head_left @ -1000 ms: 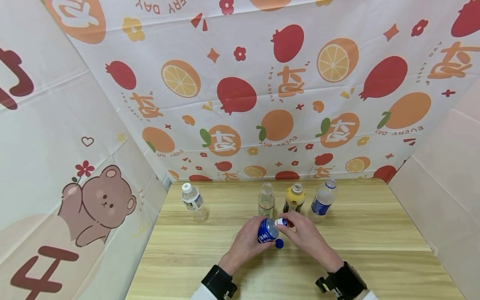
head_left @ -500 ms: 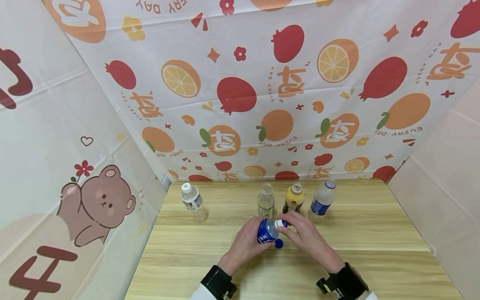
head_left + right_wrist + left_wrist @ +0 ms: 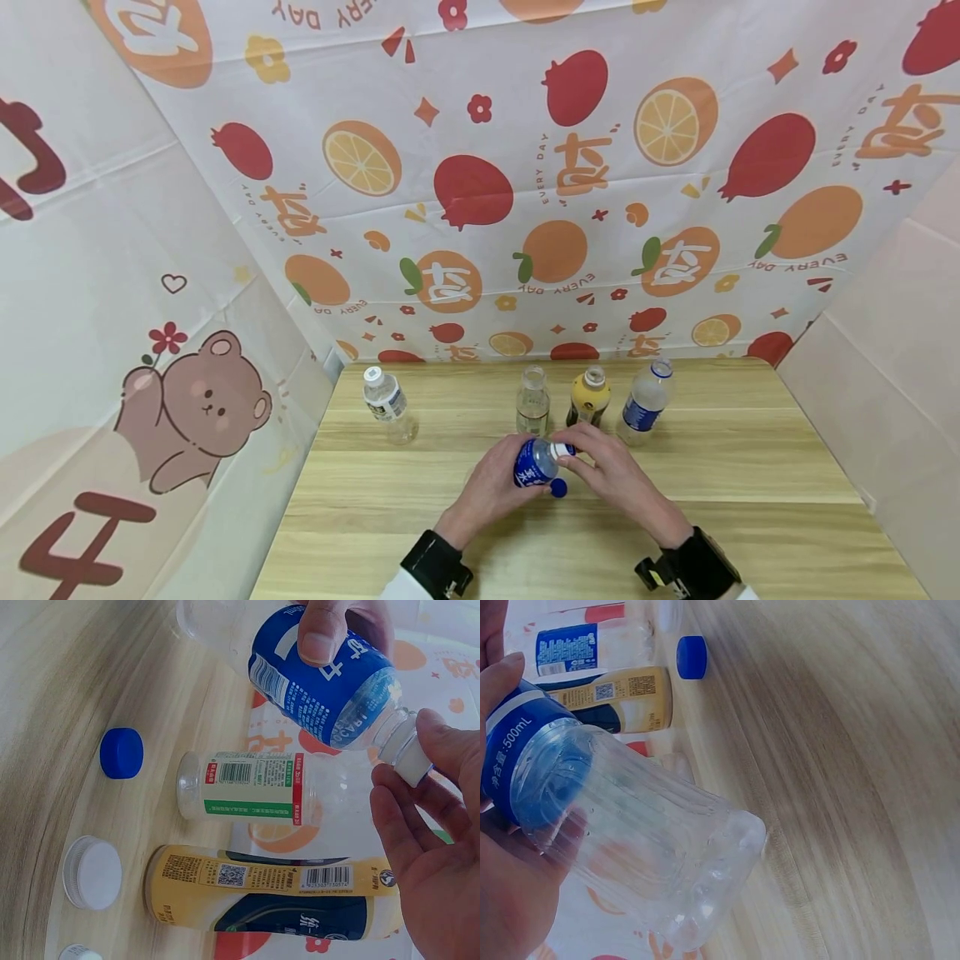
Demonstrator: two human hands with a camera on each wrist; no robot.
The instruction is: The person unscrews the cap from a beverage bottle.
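My left hand [image 3: 491, 479] grips a clear plastic bottle with a blue label [image 3: 531, 463], tilted with its mouth toward the right. In the left wrist view the bottle's clear base [image 3: 716, 881] shows, close to the table top. My right hand [image 3: 615, 475] holds a white cap [image 3: 412, 759] at the bottle's mouth, thumb on one side and fingers on the other. Whether the cap is screwed tight cannot be told. A loose blue cap [image 3: 558, 488] lies on the table just below the bottle.
Behind the hands stand a clear bottle [image 3: 533, 410], a yellow bottle [image 3: 589, 397] and another blue-labelled bottle [image 3: 643, 404], all uncapped. A white-capped bottle [image 3: 387, 402] stands at the left. In the right wrist view, white caps [image 3: 93, 873] lie on the table. Patterned cloth [image 3: 472, 275] backs the table.
The right fingers have shifted slightly around the white cap. The left hand and the bottle stay almost in place.
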